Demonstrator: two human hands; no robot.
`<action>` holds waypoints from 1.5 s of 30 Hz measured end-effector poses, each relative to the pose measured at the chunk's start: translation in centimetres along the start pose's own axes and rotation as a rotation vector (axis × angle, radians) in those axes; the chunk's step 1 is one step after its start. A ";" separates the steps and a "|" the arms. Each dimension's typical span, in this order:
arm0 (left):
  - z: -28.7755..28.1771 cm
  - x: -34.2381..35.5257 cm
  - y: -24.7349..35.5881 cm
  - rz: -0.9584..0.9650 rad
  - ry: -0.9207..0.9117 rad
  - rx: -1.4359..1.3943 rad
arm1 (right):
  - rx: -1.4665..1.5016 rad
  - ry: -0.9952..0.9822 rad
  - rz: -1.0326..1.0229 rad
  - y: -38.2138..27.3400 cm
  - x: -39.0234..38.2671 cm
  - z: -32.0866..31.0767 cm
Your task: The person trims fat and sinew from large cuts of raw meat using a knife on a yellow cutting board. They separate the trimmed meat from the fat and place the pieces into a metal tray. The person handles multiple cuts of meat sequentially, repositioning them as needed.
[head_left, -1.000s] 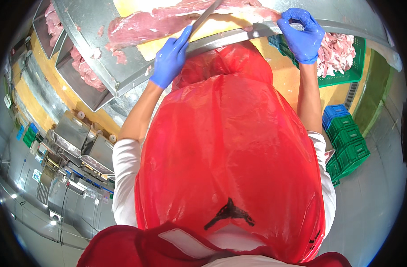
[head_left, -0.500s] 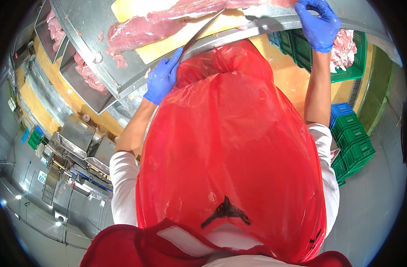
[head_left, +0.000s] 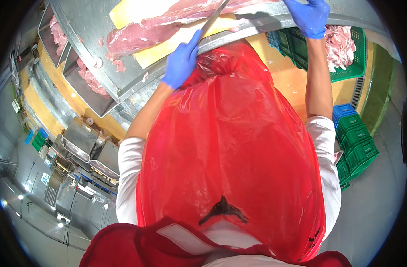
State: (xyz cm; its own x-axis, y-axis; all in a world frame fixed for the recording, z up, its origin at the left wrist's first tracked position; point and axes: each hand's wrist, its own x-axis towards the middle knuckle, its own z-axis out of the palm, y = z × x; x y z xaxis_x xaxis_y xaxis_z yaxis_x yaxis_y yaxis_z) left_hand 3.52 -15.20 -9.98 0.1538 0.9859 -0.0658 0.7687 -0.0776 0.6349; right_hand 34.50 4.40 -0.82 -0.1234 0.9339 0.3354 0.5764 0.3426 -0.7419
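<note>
A long pink piece of meat [head_left: 143,36] lies across a yellow cutting board [head_left: 152,54] on the metal worktable. In my left hand [head_left: 182,62], gloved in blue, is a knife; the fingers are closed round its handle. The knife blade [head_left: 213,18] slants up and right over the meat, its tip near the picture's top edge. My right hand [head_left: 309,18], also in a blue glove, is closed at the right end of the meat, pinching its thin end. The upper edge of the picture cuts off part of those fingertips.
Small meat scraps [head_left: 119,65] lie on the metal worktable [head_left: 90,29]. Metal trays [head_left: 85,91] with meat stand at its left. A green crate [head_left: 358,66] of pale trimmings is beyond my right forearm; stacked green and blue crates [head_left: 357,142] stand at the right.
My left hand and the knife have moved right and slightly up along the meat. My right hand has shifted left and up, toward the picture's top edge.
</note>
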 end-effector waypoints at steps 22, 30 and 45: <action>-0.2 -0.4 -0.9 -0.046 -0.147 0.281 | 0.036 0.134 -0.027 7.1 3.7 -4.9; -2.8 3.6 2.1 0.022 -0.043 0.220 | 0.043 0.147 0.036 8.8 3.6 -9.3; -3.3 -3.3 2.8 -0.103 -0.156 0.256 | 0.094 0.373 -0.035 13.8 2.9 -13.6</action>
State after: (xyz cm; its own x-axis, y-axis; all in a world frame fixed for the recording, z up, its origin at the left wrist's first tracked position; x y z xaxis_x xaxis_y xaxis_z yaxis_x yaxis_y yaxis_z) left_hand 3.11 -18.13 -5.40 0.1448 0.9574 -0.2500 0.9136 -0.0324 0.4054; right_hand 53.09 10.49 -2.14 0.1709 0.8261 0.5370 0.4981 0.3978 -0.7705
